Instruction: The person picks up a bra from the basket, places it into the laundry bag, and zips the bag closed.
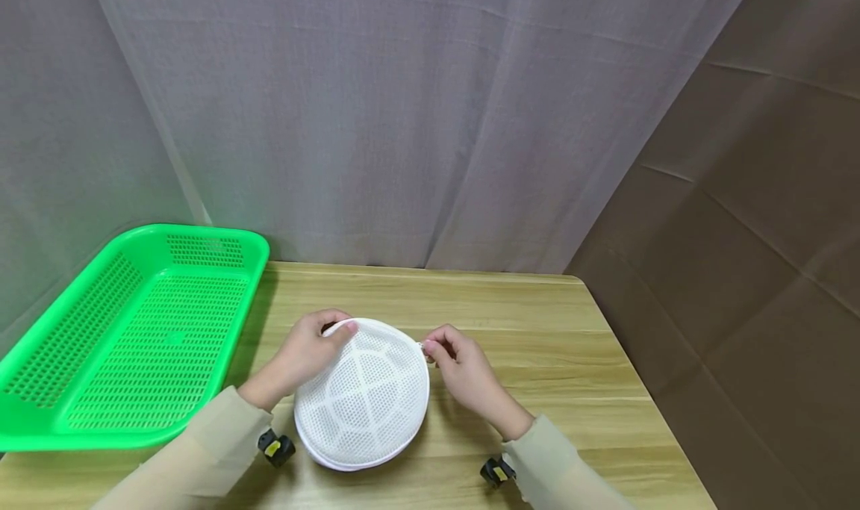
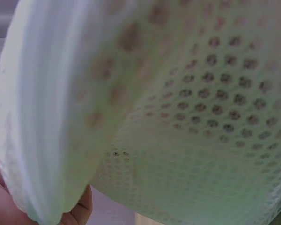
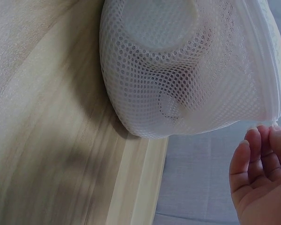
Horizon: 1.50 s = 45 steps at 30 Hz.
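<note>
A round white mesh laundry bag (image 1: pixel 363 402) stands above the wooden table with its flat top facing up. My left hand (image 1: pixel 310 352) grips the bag's upper-left rim, thumb on top. At the right side of the rim, my right hand (image 1: pixel 465 369) pinches the small zipper pull (image 3: pixel 274 124) between thumb and fingertips. The right wrist view shows the bag's bulging mesh side and the white zipper band (image 3: pixel 262 61) along its rim. Up close in the left wrist view, mesh (image 2: pixel 220 103) fills most of the picture, with part of the left hand (image 2: pixel 4 206) at the lower left.
A large green plastic basket (image 1: pixel 231 331) with perforated walls stands on the left of the wooden table (image 1: pixel 537 323). Grey curtain (image 1: pixel 376 122) hangs behind the table, and a brown cloth wall (image 1: pixel 752 271) borders the right side.
</note>
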Tool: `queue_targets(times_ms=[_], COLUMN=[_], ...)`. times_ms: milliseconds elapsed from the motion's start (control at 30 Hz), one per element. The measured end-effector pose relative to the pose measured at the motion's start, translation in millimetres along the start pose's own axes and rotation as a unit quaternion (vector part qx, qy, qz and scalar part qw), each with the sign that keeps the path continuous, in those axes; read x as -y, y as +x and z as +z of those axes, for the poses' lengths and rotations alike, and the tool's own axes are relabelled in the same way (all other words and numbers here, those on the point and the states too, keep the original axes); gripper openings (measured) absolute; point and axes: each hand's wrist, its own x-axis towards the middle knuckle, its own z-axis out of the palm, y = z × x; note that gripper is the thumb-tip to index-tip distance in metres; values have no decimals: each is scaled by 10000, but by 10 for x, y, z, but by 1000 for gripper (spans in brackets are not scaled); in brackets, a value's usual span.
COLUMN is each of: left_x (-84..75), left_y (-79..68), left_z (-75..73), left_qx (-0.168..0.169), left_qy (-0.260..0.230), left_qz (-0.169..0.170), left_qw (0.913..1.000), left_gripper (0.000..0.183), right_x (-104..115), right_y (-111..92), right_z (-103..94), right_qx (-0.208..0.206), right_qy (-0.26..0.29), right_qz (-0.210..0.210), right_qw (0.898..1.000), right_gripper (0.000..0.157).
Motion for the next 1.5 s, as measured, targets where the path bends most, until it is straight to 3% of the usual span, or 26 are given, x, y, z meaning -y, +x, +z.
queue_targets(times_ms=[100,167,400,700,833,1000,1100,1200,1367,1500], left_x=[8,23,80,100,74,-46,-109,-136,-148,-163], left_y=[-2,4,70,110,107,99,100,100,101,112], left_z=[-2,-7,-77,-98,-119,-142,-125,-100,-79,-100], left_qx=[25,73,69,96,288,577,649,653,431,259], left_qy=[-65,-172,-1177,-1590,-1423,-441,40,224,305,17], left_qz=[-110,-293,-1121,-1416,-1224,-346,104,324,442,148], left_qw=[9999,9994,9867,9770,9818,9968,9978,9971,9976,9996], left_gripper=[16,19,31,34,35,38,34,29,22,23], right_x=[-8,-132,-138,-128,-128,-118,-119,-122,-99,-75], right_y=[-3,16,38,43,40,53,70,85,92,94], right_z=[-1,16,-3,-7,-6,7,23,42,61,63], right_qx=[42,86,75,26,-5,-120,-151,-127,-150,-150], right_qy=[-31,15,44,93,148,128,142,134,126,75], right_qz=[-13,-14,-98,44,43,-63,-114,-131,-209,-288], right_qw=[10000,10000,9999,9999,9999,9998,9997,9997,9996,9994], right_gripper=[8,8,9,7,7,7,7,7,8,9])
